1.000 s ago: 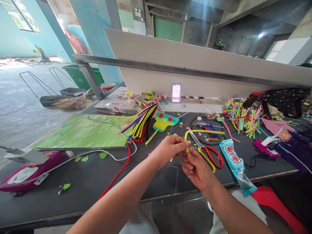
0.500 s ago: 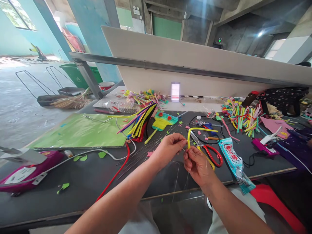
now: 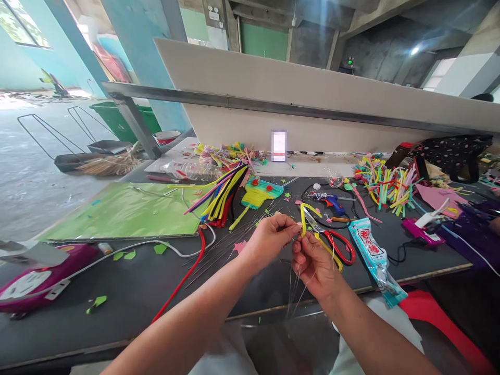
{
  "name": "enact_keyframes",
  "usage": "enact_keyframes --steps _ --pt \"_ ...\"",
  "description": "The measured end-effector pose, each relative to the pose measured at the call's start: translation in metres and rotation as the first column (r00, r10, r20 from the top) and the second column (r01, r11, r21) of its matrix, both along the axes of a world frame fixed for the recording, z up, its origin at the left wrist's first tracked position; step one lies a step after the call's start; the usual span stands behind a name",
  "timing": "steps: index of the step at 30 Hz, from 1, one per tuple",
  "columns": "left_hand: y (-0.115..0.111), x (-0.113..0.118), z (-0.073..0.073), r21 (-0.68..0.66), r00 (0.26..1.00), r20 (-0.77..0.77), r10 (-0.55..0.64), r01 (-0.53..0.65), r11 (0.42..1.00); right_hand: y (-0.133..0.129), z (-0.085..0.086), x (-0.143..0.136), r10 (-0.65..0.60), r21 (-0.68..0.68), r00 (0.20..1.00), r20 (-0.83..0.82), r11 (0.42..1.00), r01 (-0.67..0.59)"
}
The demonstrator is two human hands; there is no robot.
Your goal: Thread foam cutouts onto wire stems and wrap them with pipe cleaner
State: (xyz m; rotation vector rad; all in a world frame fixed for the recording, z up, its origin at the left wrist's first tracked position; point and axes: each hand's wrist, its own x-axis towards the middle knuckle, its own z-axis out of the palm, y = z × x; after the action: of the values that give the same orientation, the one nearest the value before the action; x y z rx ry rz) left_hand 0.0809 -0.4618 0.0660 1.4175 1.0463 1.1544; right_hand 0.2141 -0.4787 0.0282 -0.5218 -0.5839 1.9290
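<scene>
A bent yellow pipe cleaner (image 3: pixel 303 221) stands up between my hands above the dark table. My right hand (image 3: pixel 312 258) pinches its lower end between thumb and fingers, with thin wires or threads hanging below. My left hand (image 3: pixel 273 237) is closed beside it, its fingertips pressed together at the pipe cleaner's base; what exactly they pinch is too small to make out. Just behind my right hand lie scissors with red handles (image 3: pixel 344 247) and another pair with yellow handles (image 3: pixel 332 255). A blue glue gun (image 3: pixel 334 204) rests beyond them.
A bundle of coloured pipe cleaners (image 3: pixel 222 200) lies left of centre, near a yellow-and-teal craft piece (image 3: pixel 260 192). Cut pieces (image 3: pixel 390 190) pile up at the back right. A blue snack packet (image 3: pixel 373 255) is at right. A phone (image 3: pixel 278 146) leans behind. Power strips flank both sides.
The yellow pipe cleaner's free top end has turned, now looking shorter and sloping down to the right. Thin strands show below my right hand. Both hands stay close together.
</scene>
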Motion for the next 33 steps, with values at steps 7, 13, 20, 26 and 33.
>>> enact_keyframes --steps 7,13,20,26,33 --pt "0.001 -0.004 0.006 0.052 0.999 0.026 -0.046 0.045 0.998 0.000 -0.003 0.000 0.025 0.023 1.000 -0.019 0.999 -0.024" --pt "0.004 -0.001 0.003 -0.009 1.000 0.007 -0.021 0.021 1.000 -0.002 -0.007 -0.004 0.036 0.051 0.999 -0.015 0.998 -0.035" --pt "0.000 0.002 0.006 -0.038 1.000 0.026 0.001 0.000 0.999 -0.001 -0.009 -0.005 0.035 0.078 0.999 -0.041 0.996 -0.032" --pt "0.002 0.000 0.011 -0.150 0.994 -0.008 -0.107 0.104 0.983 -0.003 -0.013 -0.007 0.039 0.128 0.999 -0.017 0.991 -0.036" --pt "0.016 -0.021 0.013 -0.202 0.976 0.154 -0.154 0.183 0.962 -0.006 -0.007 -0.004 0.087 0.111 0.995 -0.046 0.990 -0.081"
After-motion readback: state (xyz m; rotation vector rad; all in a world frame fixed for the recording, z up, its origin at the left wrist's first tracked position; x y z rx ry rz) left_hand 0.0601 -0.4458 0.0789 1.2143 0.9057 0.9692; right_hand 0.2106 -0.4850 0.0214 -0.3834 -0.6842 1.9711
